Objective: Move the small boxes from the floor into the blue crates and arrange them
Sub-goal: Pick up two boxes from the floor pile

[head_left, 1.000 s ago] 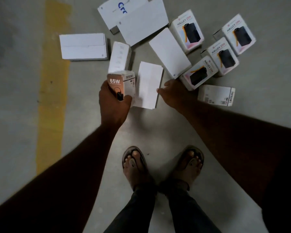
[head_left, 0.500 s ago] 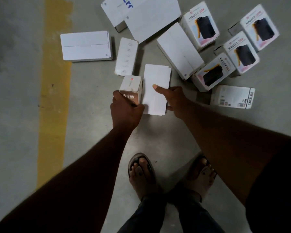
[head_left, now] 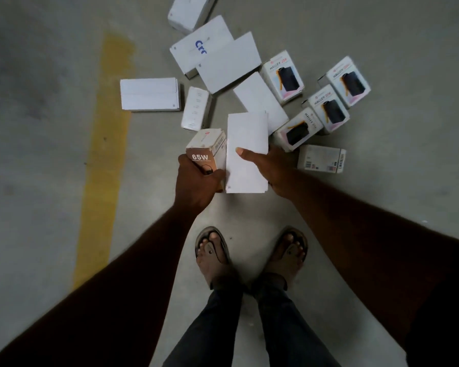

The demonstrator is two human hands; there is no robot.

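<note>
Your left hand wraps the 65W box, right hand pinches the white box; probably light, stiff card, so hold the edges.

Reaching down with both arms; holding 65W box in left grip, white box in right grip, thumb on top.

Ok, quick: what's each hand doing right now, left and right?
Left hand: closed around the 65W box.
Right hand: closed on the flat white box, thumb on top.
</note>
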